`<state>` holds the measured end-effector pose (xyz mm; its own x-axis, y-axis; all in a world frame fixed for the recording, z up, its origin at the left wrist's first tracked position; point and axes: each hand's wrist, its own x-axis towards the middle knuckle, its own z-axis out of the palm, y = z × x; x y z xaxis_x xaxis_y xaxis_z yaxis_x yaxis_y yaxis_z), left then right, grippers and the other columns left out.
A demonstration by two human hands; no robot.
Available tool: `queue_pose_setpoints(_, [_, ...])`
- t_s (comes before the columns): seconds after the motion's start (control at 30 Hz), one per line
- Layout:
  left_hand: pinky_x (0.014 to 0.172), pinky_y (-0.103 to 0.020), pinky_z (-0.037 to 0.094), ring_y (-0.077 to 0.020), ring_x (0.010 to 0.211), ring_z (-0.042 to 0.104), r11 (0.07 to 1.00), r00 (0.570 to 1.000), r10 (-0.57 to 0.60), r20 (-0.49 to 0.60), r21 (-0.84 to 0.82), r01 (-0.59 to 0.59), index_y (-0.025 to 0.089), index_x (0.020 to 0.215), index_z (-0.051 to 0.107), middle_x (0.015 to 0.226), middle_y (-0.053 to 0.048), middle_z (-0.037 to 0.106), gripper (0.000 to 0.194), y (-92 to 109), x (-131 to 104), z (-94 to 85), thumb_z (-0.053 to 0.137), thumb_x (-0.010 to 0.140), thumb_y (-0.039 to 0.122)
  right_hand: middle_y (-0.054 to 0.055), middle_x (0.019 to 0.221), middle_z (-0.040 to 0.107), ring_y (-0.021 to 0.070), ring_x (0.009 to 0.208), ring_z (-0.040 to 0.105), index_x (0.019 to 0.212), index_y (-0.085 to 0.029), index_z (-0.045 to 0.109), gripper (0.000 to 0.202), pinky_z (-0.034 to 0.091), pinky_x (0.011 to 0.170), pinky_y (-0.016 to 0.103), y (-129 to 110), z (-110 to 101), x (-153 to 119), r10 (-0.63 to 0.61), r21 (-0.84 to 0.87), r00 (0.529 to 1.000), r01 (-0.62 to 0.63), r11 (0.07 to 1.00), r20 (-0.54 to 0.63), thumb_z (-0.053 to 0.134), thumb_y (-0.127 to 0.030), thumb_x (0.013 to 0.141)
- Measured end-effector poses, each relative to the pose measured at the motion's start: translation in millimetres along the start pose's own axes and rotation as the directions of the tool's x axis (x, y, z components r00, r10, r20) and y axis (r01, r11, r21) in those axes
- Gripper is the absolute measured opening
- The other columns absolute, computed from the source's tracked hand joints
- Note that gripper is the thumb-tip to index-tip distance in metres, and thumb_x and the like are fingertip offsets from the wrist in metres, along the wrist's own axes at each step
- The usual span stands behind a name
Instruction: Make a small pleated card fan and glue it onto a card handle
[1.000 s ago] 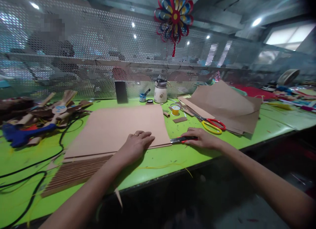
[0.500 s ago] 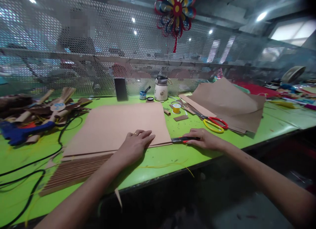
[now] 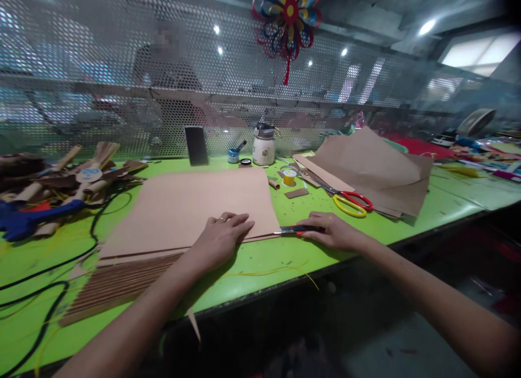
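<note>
My left hand (image 3: 223,237) lies flat on the front part of a folded brown kraft paper sheet (image 3: 203,196), its fingers stretched out to the right. In my right hand (image 3: 331,232) is a utility knife (image 3: 301,229) with a black and red handle, gripped from above. Its blade points left and meets the sheet's right edge near the front corner; the tip seems to be between the paper layers. Under my left forearm, a stack of pleated brown paper (image 3: 126,283) shows its folded edges. A thin yellow thread (image 3: 268,271) lies in front of the sheet.
Red-and-yellow-handled scissors (image 3: 350,203) rest beside large brown paper (image 3: 374,166) on the right. A yellow thread spool (image 3: 289,177), white bottle (image 3: 264,149) and phone (image 3: 196,145) stand behind. At left are a blue glue gun (image 3: 36,218) and black cables (image 3: 52,269). A person is beyond the perforated screen.
The view has shifted slightly. The knife's blade has moved a little left at the sheet's right edge. My left hand keeps its place on the paper.
</note>
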<state>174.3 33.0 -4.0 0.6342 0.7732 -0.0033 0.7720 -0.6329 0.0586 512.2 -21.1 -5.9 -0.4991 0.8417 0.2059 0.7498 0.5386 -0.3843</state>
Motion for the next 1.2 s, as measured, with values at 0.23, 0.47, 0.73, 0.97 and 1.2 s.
queue_pose_setpoints(0.23, [0.092, -0.049, 0.042, -0.0353, 0.138, 0.047, 1.000, 1.000, -0.005, 0.004, 0.016, 0.005, 0.036, 0.148, 0.056, 0.162, -0.003, 0.048, 0.045, 2, 0, -1.0, 0.035, 0.109, 0.030, 0.011, 0.090, 0.070, 0.0232, 0.081, 0.066, 0.128, -0.019, 0.076, 0.046, 0.051, 0.074, 0.035, -5, 0, -5, -0.003, -0.017, 1.000, 0.003, 1.000, 0.002, 0.051, -0.051, 0.106])
queue_pose_setpoints(0.47, [0.093, -0.048, 0.042, -0.0349, 0.137, 0.049, 1.000, 1.000, 0.006, -0.013, -0.011, -0.006, 0.037, 0.146, 0.058, 0.161, -0.002, 0.050, 0.045, 2, 1, -1.4, 0.035, 0.109, 0.029, 0.012, 0.097, 0.072, 0.0246, 0.086, 0.068, 0.126, -0.018, 0.075, 0.045, 0.052, 0.078, 0.037, -7, 4, -18, 0.031, -0.035, 0.999, -0.032, 0.999, -0.033, 0.050, -0.050, 0.106])
queue_pose_setpoints(0.73, [0.090, -0.050, 0.043, -0.0376, 0.130, 0.052, 0.997, 0.997, 0.046, -0.069, -0.051, -0.049, 0.035, 0.142, 0.063, 0.157, -0.006, 0.055, 0.045, -4, 2, 2.7, 0.035, 0.108, 0.031, 0.013, 0.095, 0.072, 0.0258, 0.083, 0.067, 0.125, -0.017, 0.075, 0.041, 0.051, 0.076, 0.038, -22, 13, -8, 0.082, -0.053, 0.995, -0.086, 0.995, -0.064, 0.055, -0.046, 0.104])
queue_pose_setpoints(0.97, [0.100, -0.051, 0.045, -0.0349, 0.127, 0.055, 0.989, 0.987, 0.079, -0.140, -0.115, -0.096, 0.026, 0.132, 0.071, 0.150, -0.011, 0.061, 0.044, -8, 3, 2.9, 0.035, 0.107, 0.033, 0.012, 0.099, 0.076, 0.0242, 0.087, 0.069, 0.124, -0.020, 0.076, 0.039, 0.053, 0.080, 0.036, -21, 8, -12, 0.061, 0.009, 0.996, -0.060, 0.998, -0.068, 0.055, -0.047, 0.104])
queue_pose_setpoints(1.2, [0.086, -0.038, 0.053, -0.0256, 0.097, 0.066, 0.976, 0.983, 0.067, -0.169, -0.195, -0.100, 0.014, 0.111, 0.067, 0.116, -0.015, 0.070, 0.026, -19, -7, -6.3, 0.054, 0.095, 0.029, 0.012, 0.098, 0.075, 0.0249, 0.087, 0.069, 0.123, -0.020, 0.077, 0.041, 0.053, 0.080, 0.037, -16, 6, -8, 0.082, -0.002, 0.991, -0.083, 0.997, -0.102, 0.055, -0.048, 0.104])
